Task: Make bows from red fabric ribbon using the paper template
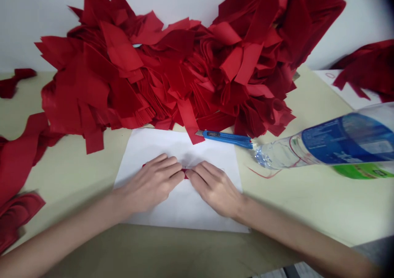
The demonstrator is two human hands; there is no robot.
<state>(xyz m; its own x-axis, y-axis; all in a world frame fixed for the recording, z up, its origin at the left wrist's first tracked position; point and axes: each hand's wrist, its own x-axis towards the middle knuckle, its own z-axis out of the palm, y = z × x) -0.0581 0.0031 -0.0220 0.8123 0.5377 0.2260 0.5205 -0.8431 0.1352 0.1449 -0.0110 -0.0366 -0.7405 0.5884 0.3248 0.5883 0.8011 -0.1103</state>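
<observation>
My left hand (152, 182) and my right hand (214, 186) lie side by side on a white sheet of paper (184, 204) at the table's near middle. Their fingertips meet over a small red cloth piece (185, 172), almost all of it hidden under the fingers. Both hands have fingers held together and pressed down on that piece. Just beyond the sheet rises a big heap of red cloth pieces (172, 64). A blue utility knife (226, 137) lies at the heap's near edge, to the right of my hands.
A clear plastic bottle (332, 140) with a blue label lies on its side at the right, over a green item (363, 170). Red cloth strips (18, 163) hang at the left edge. More red cloth (369, 67) sits far right on the beige table (308, 196).
</observation>
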